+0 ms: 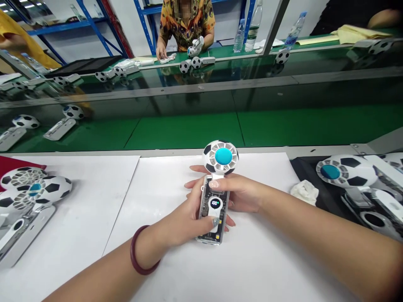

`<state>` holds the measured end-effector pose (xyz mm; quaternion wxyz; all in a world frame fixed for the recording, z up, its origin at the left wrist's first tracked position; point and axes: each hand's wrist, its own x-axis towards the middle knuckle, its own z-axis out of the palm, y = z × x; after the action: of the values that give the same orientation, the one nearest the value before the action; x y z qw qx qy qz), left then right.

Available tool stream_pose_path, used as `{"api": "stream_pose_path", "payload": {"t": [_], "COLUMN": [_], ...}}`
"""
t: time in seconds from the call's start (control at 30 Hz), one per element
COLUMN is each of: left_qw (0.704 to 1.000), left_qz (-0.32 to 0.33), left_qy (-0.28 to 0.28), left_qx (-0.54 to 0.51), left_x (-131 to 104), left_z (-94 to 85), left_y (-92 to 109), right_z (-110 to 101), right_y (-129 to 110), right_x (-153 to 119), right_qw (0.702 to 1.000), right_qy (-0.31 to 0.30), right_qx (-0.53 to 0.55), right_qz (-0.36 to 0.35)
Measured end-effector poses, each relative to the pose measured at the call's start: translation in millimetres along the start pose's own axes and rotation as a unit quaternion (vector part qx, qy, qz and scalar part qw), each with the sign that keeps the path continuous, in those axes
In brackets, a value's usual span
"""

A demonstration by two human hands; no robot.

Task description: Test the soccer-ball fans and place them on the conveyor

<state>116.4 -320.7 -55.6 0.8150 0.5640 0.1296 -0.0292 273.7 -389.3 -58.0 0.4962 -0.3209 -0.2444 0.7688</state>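
Observation:
A handheld fan point(215, 205) with a football-patterned head and a blue round centre is held upright over the white sheet in front of me. Its clear-fronted handle shows a lit round display reading 100. My left hand point(192, 218) wraps the handle from the left, the thumb lying on its lower front. From the right, my right hand point(241, 191) grips the top of the handle, its thumb across the neck just below the head. The back of the handle is hidden by my fingers.
Several similar fans point(37, 193) lie at the left, and more fans point(349, 172) rest on black cloth at the right beside a crumpled white wipe point(304, 192). Beyond the ledge runs a green conveyor belt point(189, 130) carrying fans. Across it a person point(185, 25) handles another fan.

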Motion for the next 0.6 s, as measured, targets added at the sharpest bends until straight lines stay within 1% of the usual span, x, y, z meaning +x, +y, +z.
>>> {"api": "stream_pose_path", "payload": {"t": [0.13, 0.27, 0.33, 0.4, 0.47, 0.53, 0.57, 0.6], "left_qw": [1.0, 1.0, 1.0, 1.0, 1.0, 0.998, 0.995, 0.991], "left_qz": [-0.005, -0.001, 0.005, 0.006, 0.014, 0.058, 0.091, 0.128], "left_qy": [-0.004, -0.003, -0.002, -0.003, 0.007, 0.022, 0.028, 0.033], "left_qx": [0.007, 0.015, 0.003, -0.014, -0.016, -0.002, -0.006, -0.019], "left_x": [0, 0, 0, 0, 0, 0, 1, 1], "left_z": [1.0, 1.6, 1.3, 0.1, -1.2, -1.0, -0.2, 0.8], "left_y": [3, 3, 1, -2, -4, -6, -8, -9], "right_z": [2, 6, 8, 10, 12, 14, 15, 17], "right_y": [0, 1, 0, 0, -1, -2, -4, -6], "right_x": [-2, -1, 0, -2, -5, -8, -8, -4], "right_qw": [1.0, 0.999, 0.998, 0.997, 0.996, 0.992, 0.984, 0.969], "right_qy": [-0.004, 0.042, 0.061, 0.072, 0.075, 0.078, 0.096, 0.123], "right_qx": [-0.01, -0.018, -0.022, -0.024, -0.037, -0.079, -0.124, -0.177], "right_qz": [0.007, -0.015, -0.024, -0.032, -0.037, -0.058, -0.083, -0.119]}}
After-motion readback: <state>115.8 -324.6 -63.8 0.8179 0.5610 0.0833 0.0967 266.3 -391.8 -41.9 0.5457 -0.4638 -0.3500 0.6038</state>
